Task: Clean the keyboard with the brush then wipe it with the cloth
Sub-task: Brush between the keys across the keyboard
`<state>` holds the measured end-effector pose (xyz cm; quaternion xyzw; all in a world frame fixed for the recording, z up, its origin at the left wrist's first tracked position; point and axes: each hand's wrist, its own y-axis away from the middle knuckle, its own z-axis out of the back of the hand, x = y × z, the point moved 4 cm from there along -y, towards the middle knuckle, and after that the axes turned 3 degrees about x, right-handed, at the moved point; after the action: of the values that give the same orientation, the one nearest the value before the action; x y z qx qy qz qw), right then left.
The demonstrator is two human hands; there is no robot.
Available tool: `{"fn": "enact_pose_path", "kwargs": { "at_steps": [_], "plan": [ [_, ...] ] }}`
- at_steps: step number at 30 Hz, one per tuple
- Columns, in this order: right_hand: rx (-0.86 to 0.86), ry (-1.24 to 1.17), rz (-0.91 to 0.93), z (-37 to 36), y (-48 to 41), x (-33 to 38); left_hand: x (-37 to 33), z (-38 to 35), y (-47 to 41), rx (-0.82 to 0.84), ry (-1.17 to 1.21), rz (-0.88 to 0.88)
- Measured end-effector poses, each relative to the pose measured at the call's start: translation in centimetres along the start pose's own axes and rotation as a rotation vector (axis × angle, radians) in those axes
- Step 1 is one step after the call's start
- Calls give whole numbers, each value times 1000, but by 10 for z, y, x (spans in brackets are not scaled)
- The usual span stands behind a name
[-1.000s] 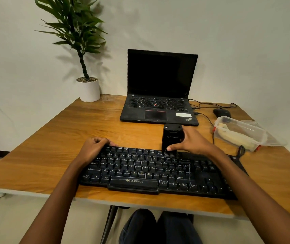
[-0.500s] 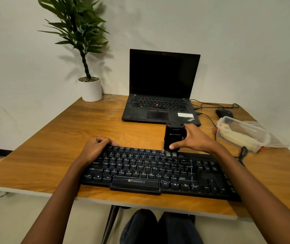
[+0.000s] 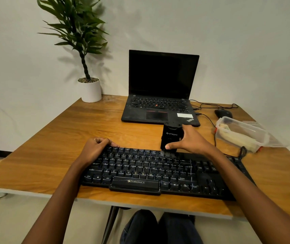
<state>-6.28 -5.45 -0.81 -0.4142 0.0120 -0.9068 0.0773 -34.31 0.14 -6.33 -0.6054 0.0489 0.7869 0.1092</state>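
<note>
Looking down at a wooden table [image 3: 49, 147], we see our left hand [image 3: 94, 149] with fingers curled over the far left corner of a black keyboard [image 3: 140, 173], steadying it. Just right of the keyboard's middle, a black block-shaped brush [image 3: 171, 137] stands upright with its bristles on the top row of keys, gripped between the thumb and fingers of our right hand [image 3: 192, 143]. We judge brushing to be under way and wiping not yet begun; we see no cloth plainly, only something pale in a clear plastic container [image 3: 243, 132] at far right.
</note>
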Motion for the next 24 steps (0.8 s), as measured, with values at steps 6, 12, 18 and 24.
{"fn": "enact_pose_path", "kwargs": {
  "at_steps": [6,12,18,24],
  "plan": [
    [132,-52,8,-2,-2,5,-1,-1,1,9,15,-5],
    [163,-28,22,-2,-7,10,1,0,-2,20,32,6],
    [212,38,17,3,-7,9,1,0,-1,22,34,2],
    [243,119,0,2,-9,15,1,1,0,11,28,-2]
  ]
}}
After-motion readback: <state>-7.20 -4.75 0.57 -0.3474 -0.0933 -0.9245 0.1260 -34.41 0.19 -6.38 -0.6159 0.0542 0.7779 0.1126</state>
